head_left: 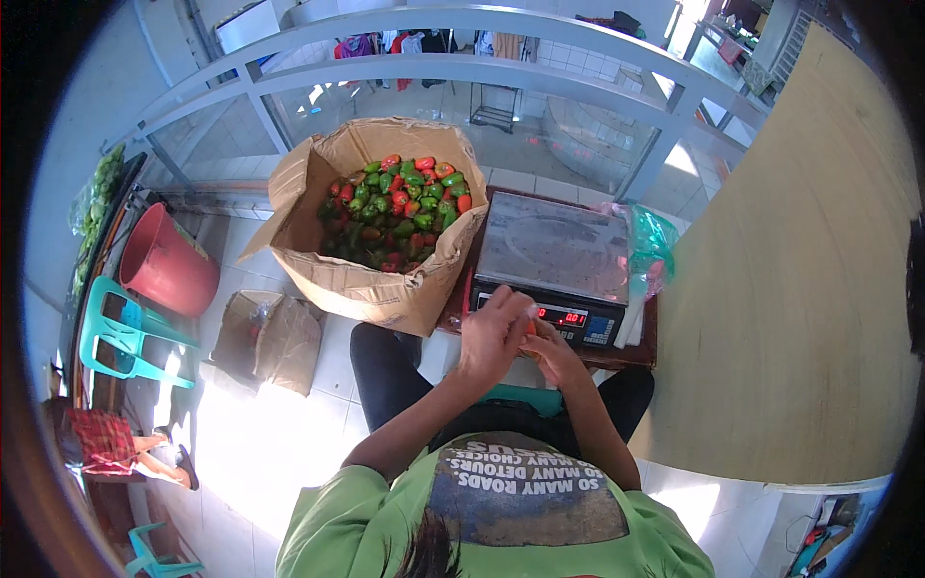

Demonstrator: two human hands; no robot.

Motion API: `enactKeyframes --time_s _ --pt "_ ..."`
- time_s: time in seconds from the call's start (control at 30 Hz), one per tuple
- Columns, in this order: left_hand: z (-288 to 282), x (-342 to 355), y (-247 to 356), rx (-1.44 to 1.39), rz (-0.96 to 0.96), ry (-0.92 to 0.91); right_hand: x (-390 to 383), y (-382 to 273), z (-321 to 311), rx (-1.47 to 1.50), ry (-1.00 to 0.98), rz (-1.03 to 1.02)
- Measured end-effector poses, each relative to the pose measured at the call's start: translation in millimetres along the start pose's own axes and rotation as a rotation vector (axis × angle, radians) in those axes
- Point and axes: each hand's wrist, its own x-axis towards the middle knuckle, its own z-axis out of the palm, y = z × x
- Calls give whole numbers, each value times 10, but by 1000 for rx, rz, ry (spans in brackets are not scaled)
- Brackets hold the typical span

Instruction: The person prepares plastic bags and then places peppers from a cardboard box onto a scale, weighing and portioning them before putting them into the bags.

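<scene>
My left fingers [505,308] and right fingers [547,345] pinch a small orange-red thing [529,328], likely to steady it; the pepper box [361,296] stands beside the scale [554,241], presumably for easy reach.

Small orange-red thing [529,328] mostly out of sight among the fingers [508,305], kind unclear

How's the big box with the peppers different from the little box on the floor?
The big box is wider and taller than the little box. The big box holds lots of red and green peppers; the little box's contents are too unclear to name. The big box stands next to the scale, while the little box sits farther left. Both are brown cardboard and open.
</scene>
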Motion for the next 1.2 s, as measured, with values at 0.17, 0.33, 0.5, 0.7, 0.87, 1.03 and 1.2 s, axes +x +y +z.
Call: enactKeyframes --time_s 0.17,0.33,0.5,0.7,0.87,1.03,1.2 --pt "40 -107 -139 55 49 -38 -5 54 40 -6 130 163" --pt "42 -156 -136 19 117 -76 -4 308 -115 -442 109 31" --pt "-73 -104 -311 -166 -92 104 -110 -354 527 -1467 142 -569" --pt "-302 159 -327 -15 73 206 -173 -962 563 -1543 111 -438" --pt "-440 342 78 -145 -100 27 -79 -1263 824 -1652 111 -611" --pt "-375 379 202 -166 14 -45 -43 -1520 832 -1639 170 -807" --pt "-427 529 271 -383 14 -141 -41 -1543 899 -1725 184 -297"
